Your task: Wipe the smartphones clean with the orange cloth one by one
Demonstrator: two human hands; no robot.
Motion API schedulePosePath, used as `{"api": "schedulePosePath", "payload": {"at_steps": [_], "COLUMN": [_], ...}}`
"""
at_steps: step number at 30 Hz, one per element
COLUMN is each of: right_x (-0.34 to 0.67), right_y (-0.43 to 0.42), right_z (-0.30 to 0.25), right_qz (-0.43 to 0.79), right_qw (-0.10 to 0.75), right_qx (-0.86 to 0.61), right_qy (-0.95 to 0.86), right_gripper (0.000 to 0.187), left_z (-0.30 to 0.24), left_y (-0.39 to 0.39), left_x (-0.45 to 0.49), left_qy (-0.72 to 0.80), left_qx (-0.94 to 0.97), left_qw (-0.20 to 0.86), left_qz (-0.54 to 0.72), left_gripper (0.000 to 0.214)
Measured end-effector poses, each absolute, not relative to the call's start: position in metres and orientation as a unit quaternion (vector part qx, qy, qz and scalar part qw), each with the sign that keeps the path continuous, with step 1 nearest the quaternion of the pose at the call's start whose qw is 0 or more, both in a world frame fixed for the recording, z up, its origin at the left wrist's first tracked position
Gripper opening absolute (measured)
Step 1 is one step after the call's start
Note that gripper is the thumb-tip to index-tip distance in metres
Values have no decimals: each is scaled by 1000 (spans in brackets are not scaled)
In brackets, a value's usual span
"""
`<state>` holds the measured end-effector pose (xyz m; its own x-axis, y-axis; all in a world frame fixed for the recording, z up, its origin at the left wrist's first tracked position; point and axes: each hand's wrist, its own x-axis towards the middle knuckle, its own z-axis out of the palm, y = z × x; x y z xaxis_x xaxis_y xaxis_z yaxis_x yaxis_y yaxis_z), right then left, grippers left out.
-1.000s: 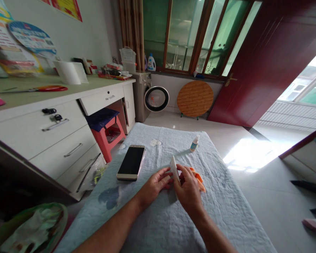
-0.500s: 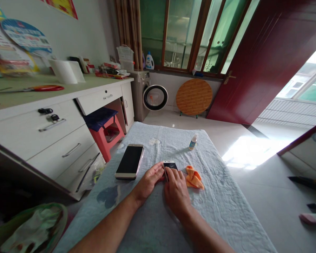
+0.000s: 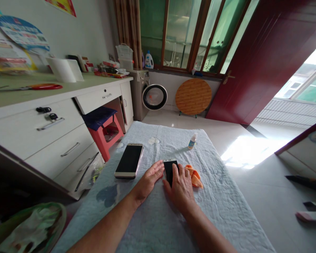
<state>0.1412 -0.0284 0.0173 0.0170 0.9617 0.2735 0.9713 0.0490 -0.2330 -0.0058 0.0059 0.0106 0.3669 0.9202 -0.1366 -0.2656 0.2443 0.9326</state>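
A small dark-screened phone (image 3: 170, 167) lies flat on the pale blue towel (image 3: 158, 218) that covers the table. My right hand (image 3: 181, 189) rests on its near end with the fingers lying flat over it. My left hand (image 3: 150, 178) lies beside the phone's left edge, fingers stretched out and touching it. A larger gold-edged phone (image 3: 129, 165) lies screen up to the left. A crumpled orange cloth (image 3: 194, 176) sits just right of my right hand.
A small spray bottle (image 3: 192, 141) stands at the far right of the towel, and white wipes (image 3: 153, 141) lie near the far edge. A white desk with drawers (image 3: 52, 140) and a red stool (image 3: 105, 131) stand to the left. A green bag (image 3: 28, 228) sits at bottom left.
The small phone was held upright on its edge between both hands. It now lies flat, screen up, on the towel, and both hands have flattened onto and beside it.
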Motion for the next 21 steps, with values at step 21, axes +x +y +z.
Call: {"api": "schedulePosePath", "payload": {"at_steps": [21], "right_x": [174], "right_y": [-18], "right_z": [35], "right_qz": [-18], "right_qw": [289], "right_qx": [-671], "right_qy": [-683], "right_gripper": [58], "left_z": [6], "left_y": [8], "left_x": [1], "left_qy": [415], "left_qx": [445], "left_qw": [626], "left_qz": [488], "left_gripper": [56]}}
